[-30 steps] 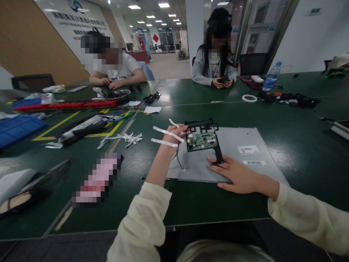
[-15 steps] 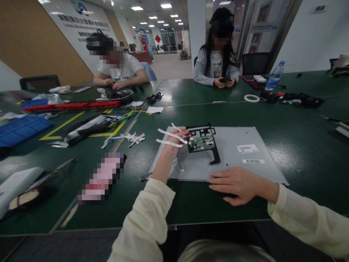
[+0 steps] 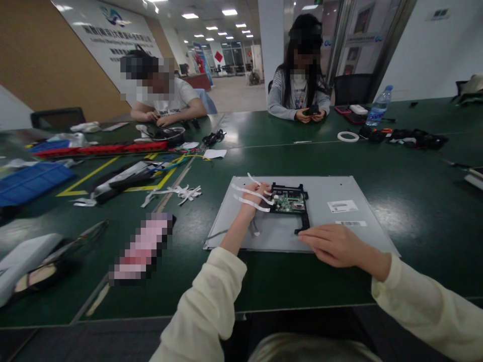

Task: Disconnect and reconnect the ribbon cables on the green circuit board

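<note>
A flat grey metal panel (image 3: pixel 221 223) with two white labels lies on the green table. Over its middle is a black bracket (image 3: pixel 305 219) carrying a green circuit board (image 3: pixel 290 202). My left hand (image 3: pixel 255 195) is closed on the bracket's left side, and white tape strips (image 3: pixel 252 203) hang across the fingers. At the bracket's lower leg, my right hand (image 3: pixel 335 245) has its fingers together and their tips on the leg's end; the thumb is partly hidden. A grey cable (image 3: pixel 254 227) hangs below the board, near my left wrist.
Left of the panel are loose white tape strips (image 3: pixel 184 192) and a blurred-out phone (image 3: pixel 143 246). Farther left stands a blue basket (image 3: pixel 33 181). Across the table sit two people, with a water bottle (image 3: pixel 379 106) and a white tape ring (image 3: pixel 347 137) at the right.
The bracket with its board has shifted right over the panel in my left hand. My right hand has risen from lying spread at the panel's front edge to the bracket's leg.
</note>
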The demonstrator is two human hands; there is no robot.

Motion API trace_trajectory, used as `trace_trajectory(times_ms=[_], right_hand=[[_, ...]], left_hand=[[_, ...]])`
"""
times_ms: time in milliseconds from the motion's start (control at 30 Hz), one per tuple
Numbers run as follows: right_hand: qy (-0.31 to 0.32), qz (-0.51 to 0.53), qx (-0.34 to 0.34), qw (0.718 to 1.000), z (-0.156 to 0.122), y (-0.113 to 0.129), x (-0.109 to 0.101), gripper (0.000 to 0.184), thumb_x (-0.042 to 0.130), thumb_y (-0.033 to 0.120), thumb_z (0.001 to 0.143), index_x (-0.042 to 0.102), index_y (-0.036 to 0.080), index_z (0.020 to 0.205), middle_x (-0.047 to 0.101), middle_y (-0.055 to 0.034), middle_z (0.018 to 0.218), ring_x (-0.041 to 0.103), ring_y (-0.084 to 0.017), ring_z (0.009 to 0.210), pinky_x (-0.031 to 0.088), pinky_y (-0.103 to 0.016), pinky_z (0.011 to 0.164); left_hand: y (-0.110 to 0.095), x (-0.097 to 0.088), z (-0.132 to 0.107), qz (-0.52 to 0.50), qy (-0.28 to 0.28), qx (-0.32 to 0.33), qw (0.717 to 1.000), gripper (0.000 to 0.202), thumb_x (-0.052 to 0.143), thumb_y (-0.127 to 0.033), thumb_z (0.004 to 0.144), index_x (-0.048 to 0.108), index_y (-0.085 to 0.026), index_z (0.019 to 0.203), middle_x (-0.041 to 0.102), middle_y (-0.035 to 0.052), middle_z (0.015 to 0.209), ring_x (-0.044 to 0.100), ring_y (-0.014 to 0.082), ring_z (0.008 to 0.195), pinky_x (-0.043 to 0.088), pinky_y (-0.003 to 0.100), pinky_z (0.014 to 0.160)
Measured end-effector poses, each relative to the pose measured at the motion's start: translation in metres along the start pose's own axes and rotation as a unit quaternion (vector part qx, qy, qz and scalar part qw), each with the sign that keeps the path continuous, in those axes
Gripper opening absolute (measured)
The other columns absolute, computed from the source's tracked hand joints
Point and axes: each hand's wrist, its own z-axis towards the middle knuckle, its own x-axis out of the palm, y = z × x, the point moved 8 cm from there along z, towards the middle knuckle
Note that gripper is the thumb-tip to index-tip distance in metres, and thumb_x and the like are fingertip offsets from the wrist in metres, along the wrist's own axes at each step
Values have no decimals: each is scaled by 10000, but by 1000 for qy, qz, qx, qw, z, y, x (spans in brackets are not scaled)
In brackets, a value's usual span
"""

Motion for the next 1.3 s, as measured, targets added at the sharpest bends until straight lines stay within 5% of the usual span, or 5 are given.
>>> trace_trajectory(times_ms=[233,400,767,1100,1300], right_hand=[[-18,-52,207,977,-16,-62,-12,459,416,302,912,439,219,1362,477,-88,1378,442,-245,1269,414,-462,1028],[35,-98,402,910,-57,-119,4,647,366,548,891,294,234,1452,270,-130,1503,222,-395,1369,302,-642,1011],[89,-100,374,918,-62,-129,20,646,301,576,900,282,251,1458,276,-123,1505,234,-389,1365,249,-648,1018],[150,-28,356,922,-72,-140,18,751,380,635,853,192,277,1487,198,-100,1535,192,-363,1388,254,-600,1068],[103,84,306,943,-26,-127,1,859,514,563,817,106,240,1500,278,-108,1505,330,-314,1342,307,-506,1089]], left_hand=[[-29,-11,-8,75,-48,102,991,232,571,-329,785,702,-144,738,676,52,716,596,158,644,439,254,589],[-17,-4,-8,-52,10,3,999,125,618,-247,746,689,-144,733,673,39,712,589,133,618,425,230,566],[-17,13,-22,-152,70,-71,983,76,709,-136,654,661,-106,705,681,67,732,630,155,729,455,260,685],[-21,15,-26,-133,81,-49,987,69,621,-69,686,675,-112,675,666,53,700,596,126,665,435,238,644],[-22,16,-29,-120,90,-46,988,85,606,-84,690,686,-112,689,661,54,689,549,107,575,411,228,568]])
